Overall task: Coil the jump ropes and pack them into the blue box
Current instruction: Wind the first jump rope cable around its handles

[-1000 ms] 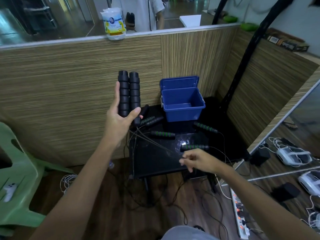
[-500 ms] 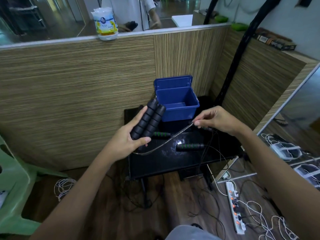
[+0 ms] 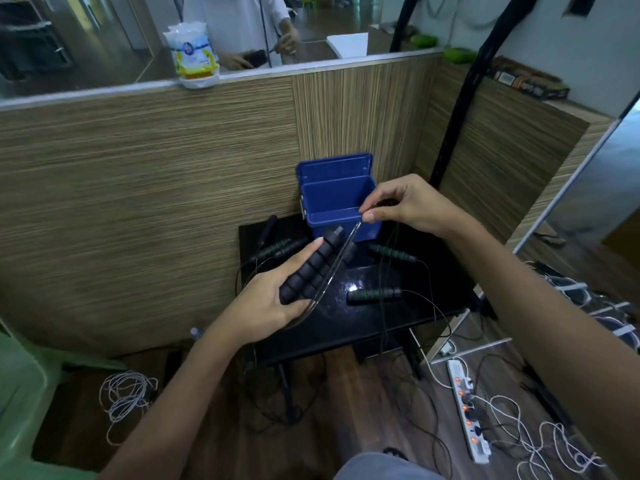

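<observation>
The left hand holds a pair of black foam handles side by side, fingers lying straight along the outer handle and the thumb closing from below, just in front of the blue box. The right hand is raised over the front right rim of the box, thumb and forefinger pinched on the thin cord, which runs taut down to the base of the handles. The box sits at the back of the black worktop, lid up, and no rope shows inside it. Three green-banded handles lie in front of the box: one just to its right front, one nearer the worktop's front edge, one to its left front. Their cords trail over the worktop edge to the floor. Judged step: winding the first rope. Recommendation: keep the two handles squeezed parallel as the core, lay each turn snug beside the last, and feed cord through the pinch under light tension. Risk: the hanging length may snag the loose cords in front of the box; draw it up clear first.
</observation>
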